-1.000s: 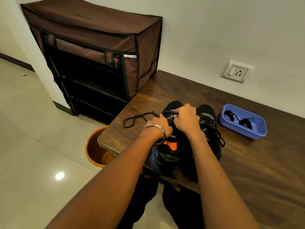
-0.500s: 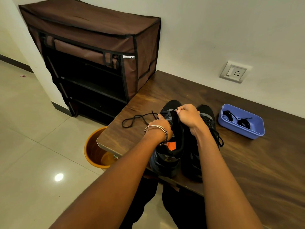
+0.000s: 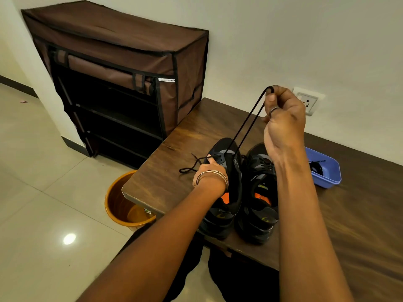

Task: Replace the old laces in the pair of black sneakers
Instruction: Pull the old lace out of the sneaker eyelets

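Two black sneakers stand side by side on the dark wooden bench point(image 3: 359, 225), toes pointing away from me. My left hand point(image 3: 210, 171) grips the left sneaker point(image 3: 226, 192) at its eyelet area. My right hand point(image 3: 283, 118) is raised above the shoes and pinches a loop of black lace point(image 3: 246, 123) that runs taut down to the left sneaker's eyelets. The lace's loose end point(image 3: 189, 166) lies on the bench left of the shoe. The right sneaker point(image 3: 259, 199) is still laced.
A blue tray point(image 3: 329, 171) holding coiled black laces sits on the bench to the right. An orange bin point(image 3: 122, 203) stands on the floor by the bench's left end. A brown fabric shoe rack point(image 3: 122, 83) stands against the wall. A wall socket point(image 3: 307, 103) is behind my right hand.
My right hand has risen from the left sneaker's eyelets, drawing a long loop of lace up out of the shoe. My left hand stays on the shoe.
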Motion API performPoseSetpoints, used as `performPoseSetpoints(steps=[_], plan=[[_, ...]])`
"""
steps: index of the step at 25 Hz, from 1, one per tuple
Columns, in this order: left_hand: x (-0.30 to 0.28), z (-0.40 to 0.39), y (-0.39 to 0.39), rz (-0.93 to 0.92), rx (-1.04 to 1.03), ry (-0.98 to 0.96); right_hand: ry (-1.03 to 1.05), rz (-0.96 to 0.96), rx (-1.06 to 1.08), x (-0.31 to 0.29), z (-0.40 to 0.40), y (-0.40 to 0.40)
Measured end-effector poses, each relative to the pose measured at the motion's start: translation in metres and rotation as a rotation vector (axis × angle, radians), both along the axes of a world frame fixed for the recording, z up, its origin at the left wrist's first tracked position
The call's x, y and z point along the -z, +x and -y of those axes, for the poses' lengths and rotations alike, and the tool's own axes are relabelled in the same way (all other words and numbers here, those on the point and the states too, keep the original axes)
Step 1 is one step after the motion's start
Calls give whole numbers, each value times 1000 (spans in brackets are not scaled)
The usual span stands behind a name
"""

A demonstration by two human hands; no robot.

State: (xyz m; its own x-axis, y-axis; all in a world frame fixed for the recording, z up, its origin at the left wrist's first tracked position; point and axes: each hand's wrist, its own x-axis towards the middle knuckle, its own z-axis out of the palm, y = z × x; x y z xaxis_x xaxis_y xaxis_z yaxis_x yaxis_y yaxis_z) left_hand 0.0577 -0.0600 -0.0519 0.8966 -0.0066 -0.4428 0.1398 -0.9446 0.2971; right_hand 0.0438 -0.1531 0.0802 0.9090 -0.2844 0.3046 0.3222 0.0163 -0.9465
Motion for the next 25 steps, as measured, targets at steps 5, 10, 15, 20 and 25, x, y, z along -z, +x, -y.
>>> performPoseSetpoints(steps=[5, 10, 15, 20, 25], plan=[[-33, -27, -2, 96, 84, -114, -333, -111, 71, 20, 3, 5], [-50, -29, 14, 588, 27, -753, -119, -44, -20, 20, 3, 4], [-32, -21, 27, 469, 141, -913, 42, -112, 71, 37, 5, 12], [-23, -31, 38, 305, -244, -1265, -659, -705, -20, 88, 13, 20], [-25, -19, 37, 224, -352, -1419, -1071, -605, 61, 115, -13, 20]])
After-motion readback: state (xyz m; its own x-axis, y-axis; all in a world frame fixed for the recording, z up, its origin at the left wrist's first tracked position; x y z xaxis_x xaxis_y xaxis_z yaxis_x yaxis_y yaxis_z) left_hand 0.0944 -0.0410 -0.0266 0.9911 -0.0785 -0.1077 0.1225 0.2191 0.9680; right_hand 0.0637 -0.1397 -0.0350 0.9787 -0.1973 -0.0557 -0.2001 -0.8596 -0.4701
